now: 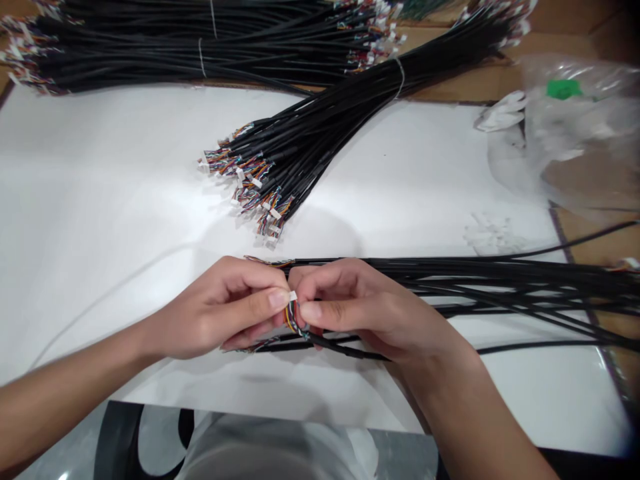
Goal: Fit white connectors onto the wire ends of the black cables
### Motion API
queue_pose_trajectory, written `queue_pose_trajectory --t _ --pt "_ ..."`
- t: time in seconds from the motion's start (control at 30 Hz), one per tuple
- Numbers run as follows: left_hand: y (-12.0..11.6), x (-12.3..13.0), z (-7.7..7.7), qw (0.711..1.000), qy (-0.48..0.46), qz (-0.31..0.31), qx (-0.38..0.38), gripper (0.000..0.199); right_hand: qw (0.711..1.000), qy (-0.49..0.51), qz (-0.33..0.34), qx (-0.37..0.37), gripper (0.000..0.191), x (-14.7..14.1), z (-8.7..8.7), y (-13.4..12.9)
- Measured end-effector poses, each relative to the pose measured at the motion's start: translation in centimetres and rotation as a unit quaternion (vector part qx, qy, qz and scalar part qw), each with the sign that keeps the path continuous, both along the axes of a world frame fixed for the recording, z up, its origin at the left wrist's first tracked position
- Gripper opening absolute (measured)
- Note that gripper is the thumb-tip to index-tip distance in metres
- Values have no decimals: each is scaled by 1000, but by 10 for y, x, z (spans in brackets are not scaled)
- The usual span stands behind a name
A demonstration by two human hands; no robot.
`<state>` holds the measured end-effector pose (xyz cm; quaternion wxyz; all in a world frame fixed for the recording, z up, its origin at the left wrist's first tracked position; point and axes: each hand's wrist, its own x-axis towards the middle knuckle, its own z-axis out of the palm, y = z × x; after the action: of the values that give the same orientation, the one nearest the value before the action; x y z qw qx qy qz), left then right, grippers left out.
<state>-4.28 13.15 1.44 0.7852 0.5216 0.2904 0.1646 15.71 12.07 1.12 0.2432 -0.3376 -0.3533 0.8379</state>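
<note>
My left hand (217, 310) and right hand (357, 307) pinch a white connector (293, 295); black cable bundle (500, 283) runs off rightward, right hand nearer.

Left hand (220, 310) and right hand (365, 310) pinch close together.

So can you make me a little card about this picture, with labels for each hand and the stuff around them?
Left hand: pinching a small white connector
Right hand: pinching thin coloured wires
Under the right hand: loose black cables
Middle: tied bundle of black cables with many connector ends, on a white sheet
Far side: another tied cable bundle
Right side: clear plastic bag
</note>
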Motion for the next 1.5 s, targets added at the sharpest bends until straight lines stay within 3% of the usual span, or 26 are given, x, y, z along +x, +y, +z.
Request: queue_pose_trajectory --t 0.53,0.8,1.13,1.3,1.5 --pt "2 2 2 983 42 -3 179 34 996 -52 -40 52 25 -3 2 -7" --pt "1 2 2 988 28 20 151 33 991 -89 -54 86 25 -4 0 -8" --pt "0 1 -5 976 73 39 202 35 985 -97 -113 89 20 -12 0 -18" --pt "0 1 -12 974 73 46 209 41 983 -110 -106 100 20 -12 1 -20" --pt "2 2 -9 981 87 37 167 38 984 -109 -103 94 19 -11 1 -18"
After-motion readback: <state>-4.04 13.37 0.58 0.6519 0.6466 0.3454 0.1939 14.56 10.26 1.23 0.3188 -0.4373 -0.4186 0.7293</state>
